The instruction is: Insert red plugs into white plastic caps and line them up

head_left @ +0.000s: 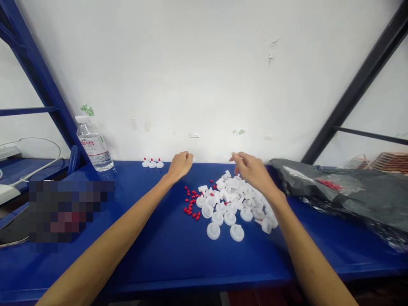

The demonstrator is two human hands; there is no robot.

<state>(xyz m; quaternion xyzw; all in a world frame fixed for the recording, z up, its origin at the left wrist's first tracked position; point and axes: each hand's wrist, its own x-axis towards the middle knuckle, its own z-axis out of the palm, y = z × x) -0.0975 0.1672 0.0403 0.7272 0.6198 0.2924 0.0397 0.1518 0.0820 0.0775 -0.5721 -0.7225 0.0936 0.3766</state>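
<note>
1. Across the blue surface (153,255) in the head view, white caps (231,207) lie heaped near the right hand (247,165); loose red tips (190,211) are strewn on the heap's left side.
2. By the wall (204,76), to the left, three tipped caps (152,164) stand upright in a row.
3. Left hand (181,165): fingers curled narrow; whether it holds anything, I cannot tell.
4. Right hand: fingers bent, thumb and forefinger close; any grip is too small to make out.
5. Tips probably roll, so a light fingertip pinch suits them.
6. Caps overlap; lifting one by its broad rim should disturb fewest.
</note>
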